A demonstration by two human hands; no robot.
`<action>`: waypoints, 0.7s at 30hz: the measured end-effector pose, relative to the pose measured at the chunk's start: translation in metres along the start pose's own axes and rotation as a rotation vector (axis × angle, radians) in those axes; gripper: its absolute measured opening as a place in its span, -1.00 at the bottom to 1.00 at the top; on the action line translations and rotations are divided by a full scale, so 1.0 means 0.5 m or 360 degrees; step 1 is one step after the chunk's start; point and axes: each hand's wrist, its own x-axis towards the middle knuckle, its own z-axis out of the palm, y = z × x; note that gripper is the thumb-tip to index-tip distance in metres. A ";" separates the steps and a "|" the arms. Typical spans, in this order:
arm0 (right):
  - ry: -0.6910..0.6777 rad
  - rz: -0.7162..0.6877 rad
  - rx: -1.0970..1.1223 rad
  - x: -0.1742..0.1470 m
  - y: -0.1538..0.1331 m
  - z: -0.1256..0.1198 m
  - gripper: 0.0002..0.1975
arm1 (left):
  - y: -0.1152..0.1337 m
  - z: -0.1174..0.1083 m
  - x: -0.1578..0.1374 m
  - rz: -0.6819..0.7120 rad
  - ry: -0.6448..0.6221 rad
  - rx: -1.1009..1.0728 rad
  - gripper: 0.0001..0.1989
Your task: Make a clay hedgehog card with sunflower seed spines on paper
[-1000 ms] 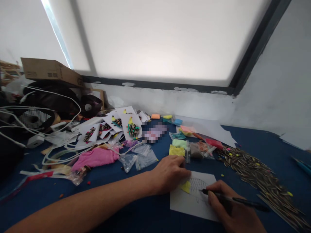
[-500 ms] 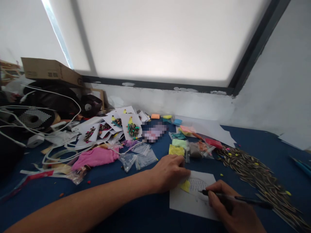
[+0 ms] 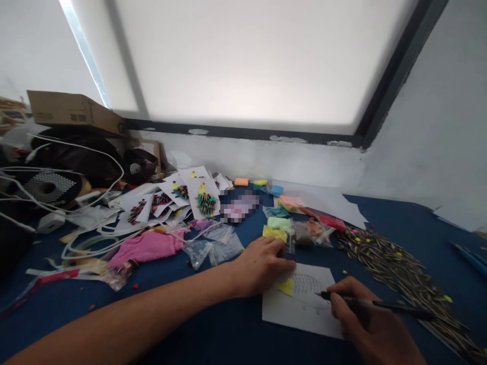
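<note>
A white sheet of paper (image 3: 289, 317) lies on the blue tabletop, with a pencil-like outline drawing on it. The drawing shows a rounded body filled with rows of curved strokes, and a flattened piece of yellow clay (image 3: 286, 287) covers its left part. My right hand (image 3: 371, 319) grips a black pen (image 3: 365, 303), its tip at the drawing's right part. My left hand (image 3: 262, 266) rests over the sheet's upper left corner, fingers bent and loosely apart, thumb on the paper. Its fingertips lie close to a packet of yellow clay (image 3: 274, 233).
Right of the paper spreads a pile of striped sunflower seeds (image 3: 403, 268). Behind are packets of coloured clay (image 3: 304, 234). Cards with seed-covered figures (image 3: 206, 201), pink clay (image 3: 148, 247), plastic bags (image 3: 224, 243) and white cables (image 3: 87, 243) fill the left side.
The pen tip has shifted slightly rightward and up across the drawing with my right hand. My left hand stays on the paper; the whole view has moved a little.
</note>
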 end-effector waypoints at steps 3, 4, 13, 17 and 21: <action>-0.0089 -0.0076 -0.0027 0.002 -0.002 0.003 -0.76 | -0.001 0.006 0.000 0.0003 0.0020 0.0000 -0.77; -0.0097 -0.0079 -0.0035 0.001 -0.004 0.003 -0.76 | -0.001 0.009 -0.001 0.0003 0.0030 -0.0002 -0.77; -0.0150 -0.0153 -0.0120 0.003 0.010 0.007 -0.76 | -0.002 0.017 -0.003 -0.0007 0.0086 -0.0037 -0.77; -0.0179 -0.0130 -0.0141 0.002 0.015 0.008 -0.75 | -0.004 0.015 -0.002 -0.0014 0.0063 -0.0028 -0.77; -0.0184 -0.0105 -0.0152 0.002 0.014 0.010 -0.76 | -0.005 0.016 -0.001 -0.0008 0.0093 -0.0032 -0.77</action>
